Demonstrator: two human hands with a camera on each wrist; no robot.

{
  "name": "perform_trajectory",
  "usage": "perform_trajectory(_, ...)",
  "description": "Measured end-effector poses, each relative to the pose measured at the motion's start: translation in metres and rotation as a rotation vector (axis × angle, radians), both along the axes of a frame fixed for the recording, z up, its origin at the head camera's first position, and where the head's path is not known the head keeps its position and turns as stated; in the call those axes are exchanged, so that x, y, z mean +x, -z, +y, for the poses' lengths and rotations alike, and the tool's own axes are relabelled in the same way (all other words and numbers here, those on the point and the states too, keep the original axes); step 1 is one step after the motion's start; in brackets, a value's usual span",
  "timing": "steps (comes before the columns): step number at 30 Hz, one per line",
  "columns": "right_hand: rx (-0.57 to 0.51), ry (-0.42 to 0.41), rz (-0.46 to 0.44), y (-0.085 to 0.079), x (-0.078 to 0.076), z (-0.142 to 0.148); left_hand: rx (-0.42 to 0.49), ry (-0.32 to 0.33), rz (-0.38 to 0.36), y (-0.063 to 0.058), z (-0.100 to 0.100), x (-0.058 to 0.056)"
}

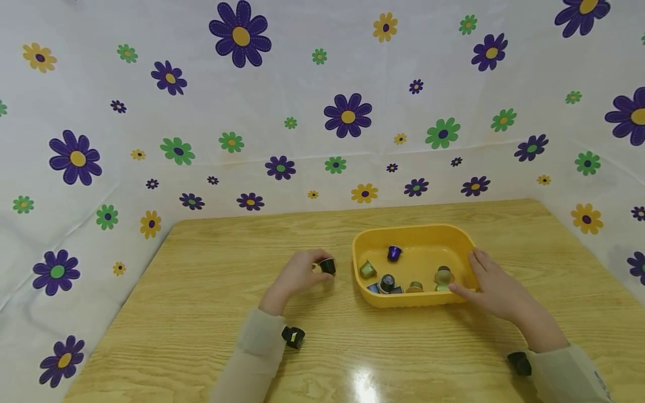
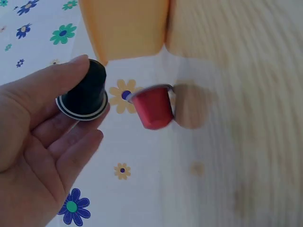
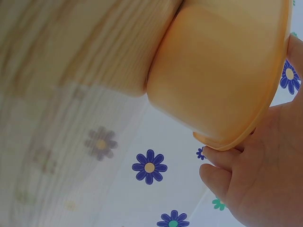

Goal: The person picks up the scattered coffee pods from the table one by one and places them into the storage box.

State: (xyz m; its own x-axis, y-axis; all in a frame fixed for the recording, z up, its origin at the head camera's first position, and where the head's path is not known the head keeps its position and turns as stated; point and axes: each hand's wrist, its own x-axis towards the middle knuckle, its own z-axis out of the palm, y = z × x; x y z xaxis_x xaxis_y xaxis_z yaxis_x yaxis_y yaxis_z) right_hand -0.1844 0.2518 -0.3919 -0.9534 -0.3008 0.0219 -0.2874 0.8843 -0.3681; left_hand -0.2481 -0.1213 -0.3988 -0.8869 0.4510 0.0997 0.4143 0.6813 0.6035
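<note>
My left hand point(image 1: 301, 274) pinches a black coffee capsule point(image 1: 327, 266) between thumb and fingers, to the left of a yellow plastic tub point(image 1: 363, 295). Close up in the left wrist view, the capsule point(image 2: 85, 92) has its pale-ringed wide end downward. Beside that hand a red coffee capsule point(image 2: 154, 108) lies on the table; the hand hides it in the head view. My right hand point(image 1: 499, 285) grips the tub's right end, thumb at the front rim. In the right wrist view some fingertips point(image 3: 220, 158) curl beneath the tub's rim point(image 3: 258, 130).
Inside the tub are a purple capsule point(image 1: 394, 253), a green capsule point(image 1: 368, 270), a dark capsule point(image 1: 387, 282) and several others. The wooden table point(image 1: 211, 313) meets a flower-printed white cloth point(image 1: 297, 67) at the back and sides. Black wrist cameras point(image 1: 294, 337) sit by both sleeves.
</note>
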Motion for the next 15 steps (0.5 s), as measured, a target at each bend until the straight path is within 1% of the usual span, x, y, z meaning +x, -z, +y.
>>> perform_trajectory(3, 0.001, 0.004, -0.001, 0.0, 0.001, 0.0, 0.047, 0.009, 0.027, -0.004, 0.005, 0.002)
perform_trajectory(7, 0.001, 0.008, -0.003, -0.001, 0.001, 0.0, 0.123, 0.002, 0.033, -0.009, 0.012, 0.006)
perform_trajectory(9, 0.001, 0.009, -0.004, -0.001, 0.001, 0.0, 0.15, 0.01, 0.04, -0.012, 0.014, 0.008)
perform_trajectory(11, 0.0, 0.009, -0.004, -0.001, 0.001, 0.0, 0.162, 0.023, 0.053, -0.015, 0.017, 0.009)
perform_trajectory(15, -0.005, 0.005, -0.006, 0.0, 0.0, 0.001, 0.132, 0.051, 0.118, -0.017, 0.021, 0.01)
